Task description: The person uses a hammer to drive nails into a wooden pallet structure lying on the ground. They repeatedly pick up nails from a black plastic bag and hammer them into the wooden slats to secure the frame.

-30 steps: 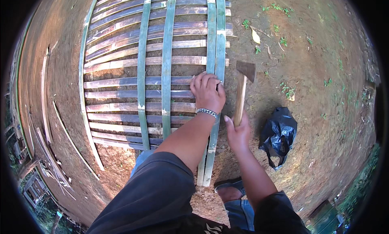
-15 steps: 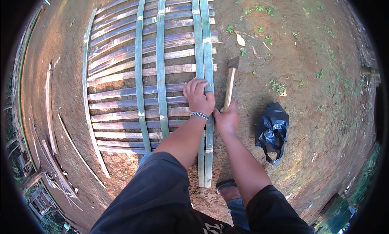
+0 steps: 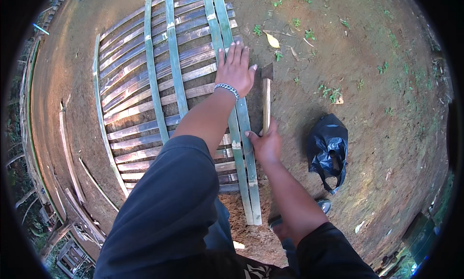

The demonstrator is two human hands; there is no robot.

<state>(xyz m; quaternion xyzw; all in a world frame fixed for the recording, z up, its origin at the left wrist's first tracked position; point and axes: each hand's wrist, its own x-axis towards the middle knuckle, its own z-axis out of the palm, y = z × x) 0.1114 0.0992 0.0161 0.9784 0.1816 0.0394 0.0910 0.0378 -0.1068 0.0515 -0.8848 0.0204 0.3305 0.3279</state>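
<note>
My left hand (image 3: 235,71) lies flat with its fingers spread, pressing on the right-hand pair of long green bamboo strips (image 3: 240,134) of a slatted bamboo panel (image 3: 159,107). A chain bracelet circles that wrist. In my right hand (image 3: 267,144) is a hammer (image 3: 267,102), gripped low on its pale wooden handle, with the dark metal head pointing away from me. This hand is beside the outer strip, its thumb close to the strip's edge. The panel's thinner crosswise slats run under the long strips; my left arm hides some of them.
A black plastic bag (image 3: 328,151) sits on the bare soil to the right. Loose bamboo strips (image 3: 70,156) lie on the left. A yellow leaf (image 3: 272,40) and small green weeds (image 3: 331,93) dot the ground. My foot (image 3: 278,222) is near the strips' near end.
My left hand has slid farther up the strips, its fingers now stretched out flat. My right hand still grips the hammer. The view has shifted, so the panel appears tilted.
</note>
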